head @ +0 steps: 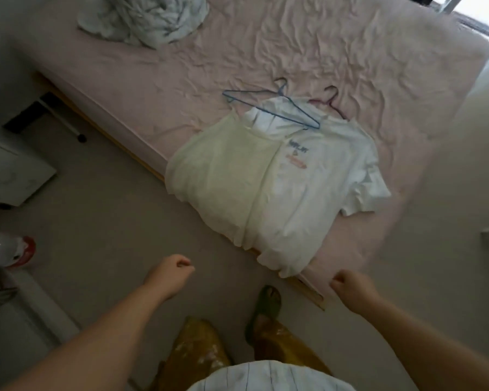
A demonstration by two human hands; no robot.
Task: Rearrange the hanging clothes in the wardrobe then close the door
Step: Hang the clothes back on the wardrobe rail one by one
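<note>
Both hands out in front, curled into loose fists, holding nothing: left hand (173, 273) at about seven o'clock of centre, right hand (350, 286) at five o'clock, well apart. Beyond them, at twelve to one o'clock, a bed (378, 66) in wrinkled pink sheet, far corner cut off by the top edge. On its near edge, a pale yellow top (223, 176) overlapping a white printed T-shirt (331, 170), hems drooping over the side; print blurred, unreadable. A blue hanger (271, 108) across the collars; a dark red hanger (335, 101) mostly hidden under the shirt. At eleven o'clock, a crumpled pale bundle (144, 18), partly cropped. No wardrobe in view. Green slipper (266, 306) at six o'clock.
</note>
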